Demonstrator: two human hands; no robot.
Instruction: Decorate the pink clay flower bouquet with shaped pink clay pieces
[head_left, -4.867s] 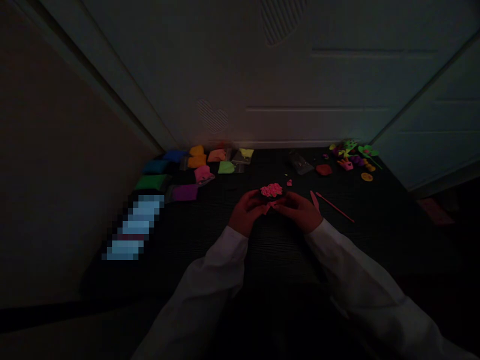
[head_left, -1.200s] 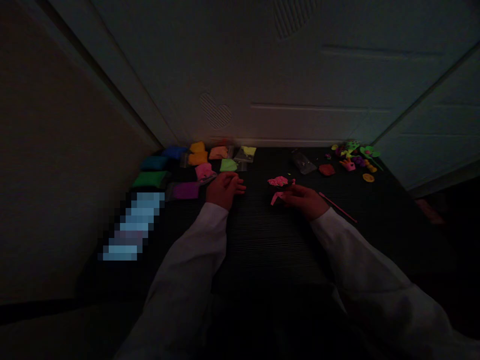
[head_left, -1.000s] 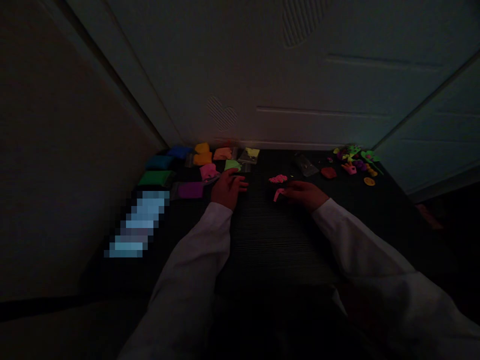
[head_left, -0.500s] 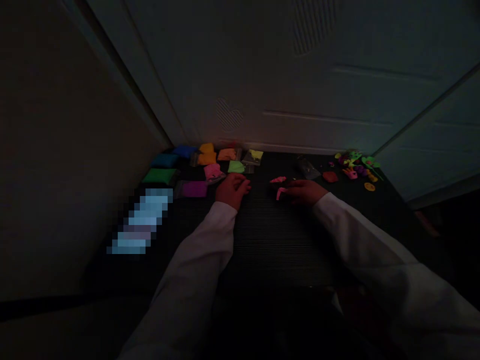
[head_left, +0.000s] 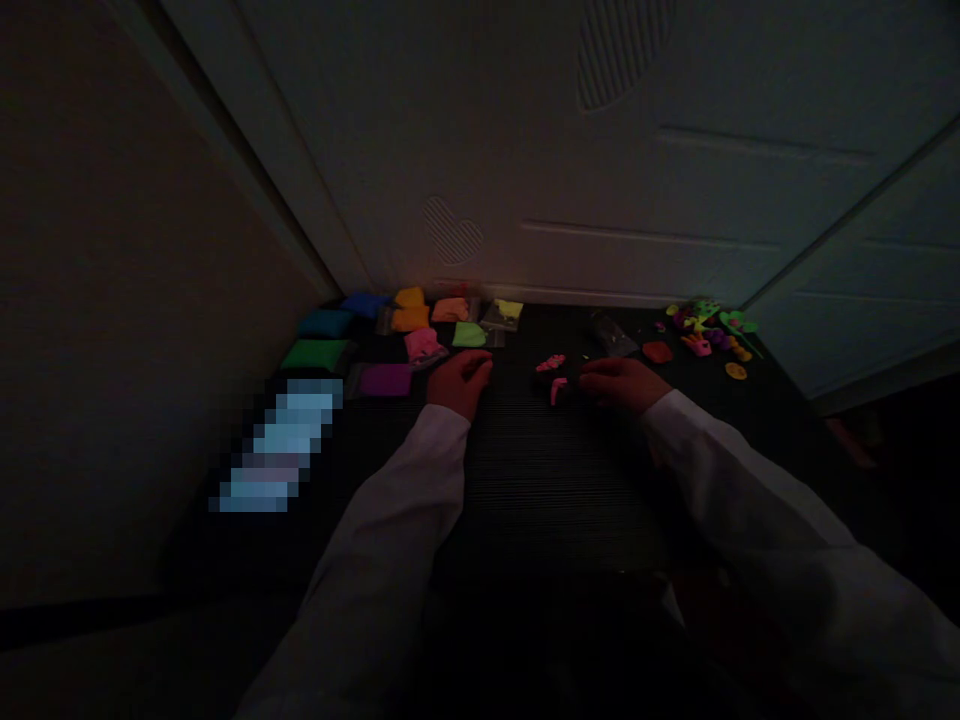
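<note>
A small dark piece point(head_left: 546, 383) with bumpy bright-pink clay on top stands on the black table; its body is hard to make out in the dimness. Folded pink clay strips point(head_left: 558, 389) show on its near side. Just to its right is my right hand point(head_left: 624, 385), fingers curled and held together; whether they touch the dark piece, or pinch something small, I cannot tell. My left hand point(head_left: 457, 384) rests near the purple clay bag point(head_left: 386, 379) and the pink clay bag point(head_left: 425, 345), fingers curled in, with nothing visible in them.
Several clay bags line the back left, including a green one point(head_left: 318, 354) and a lime one point(head_left: 470, 334). A blurred bright screen point(head_left: 281, 445) lies left. At the back right are a clear bag point(head_left: 613, 335), a red lump point(head_left: 658, 352) and colourful clay figures point(head_left: 709, 328).
My left hand has left the pink-topped piece, moved left, and its spread fingers have curled in. My right hand has drawn slightly right, away from the pink strips. The piece's top now looks turned.
</note>
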